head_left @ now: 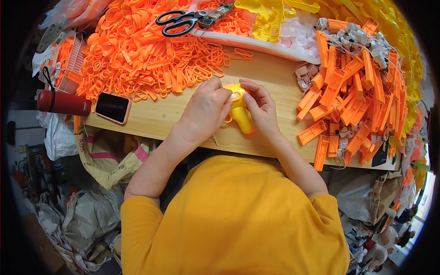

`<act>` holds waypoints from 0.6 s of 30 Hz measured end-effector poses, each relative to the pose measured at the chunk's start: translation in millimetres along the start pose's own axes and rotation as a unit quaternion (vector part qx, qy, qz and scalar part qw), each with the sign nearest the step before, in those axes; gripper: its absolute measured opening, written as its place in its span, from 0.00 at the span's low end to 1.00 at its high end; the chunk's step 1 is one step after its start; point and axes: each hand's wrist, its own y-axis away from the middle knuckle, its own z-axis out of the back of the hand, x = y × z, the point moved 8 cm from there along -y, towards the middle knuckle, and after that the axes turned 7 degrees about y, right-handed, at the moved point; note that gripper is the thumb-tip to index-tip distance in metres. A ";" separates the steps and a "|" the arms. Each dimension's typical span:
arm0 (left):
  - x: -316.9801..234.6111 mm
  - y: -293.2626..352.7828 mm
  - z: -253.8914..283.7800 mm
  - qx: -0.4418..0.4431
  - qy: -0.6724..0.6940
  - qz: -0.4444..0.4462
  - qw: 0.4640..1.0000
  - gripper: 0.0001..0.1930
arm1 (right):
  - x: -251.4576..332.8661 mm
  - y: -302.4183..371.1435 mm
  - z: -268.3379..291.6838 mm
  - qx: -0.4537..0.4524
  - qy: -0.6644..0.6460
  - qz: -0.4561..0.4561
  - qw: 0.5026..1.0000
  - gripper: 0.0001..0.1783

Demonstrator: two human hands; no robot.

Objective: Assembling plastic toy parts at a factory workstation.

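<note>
A yellow plastic housing (243,120) with a rounded, handle-like lower part is held between my two hands, just above the table's near side. My left hand (201,104) is closed, thumb and fingers pressed against the housing's upper left end. Whether those fingers also pinch a small part is hidden. On the right, my right hand (263,108) grips the housing's upper right side with thumb and fingers. Near the left fingertips, a small whitish piece (234,96) shows in the housing's top. Part of an orange ring (228,118) peeks out below my left hand.
Orange clips and rings (151,50) heap at the back left, with black-handled scissors (181,20) on top. A white tray (256,44) stands behind. Orange battery-box-like pieces (353,91) with wires pile up right. A phone (112,108) and red flask (64,102) lie left.
</note>
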 end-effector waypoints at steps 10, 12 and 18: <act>57.4 17.3 5.2 -0.042 0.174 0.088 0.980 0.15 | 2.1 -2.5 -9.1 -0.028 -0.020 0.026 0.999 0.12; 71.7 21.5 -2.5 -0.034 0.257 0.146 0.955 0.17 | 4.5 -1.7 -8.3 -0.028 -0.022 0.036 0.999 0.12; 80.5 25.1 -7.2 -0.076 0.278 0.179 0.941 0.17 | 8.5 -1.1 -10.6 -0.031 0.012 0.060 0.998 0.12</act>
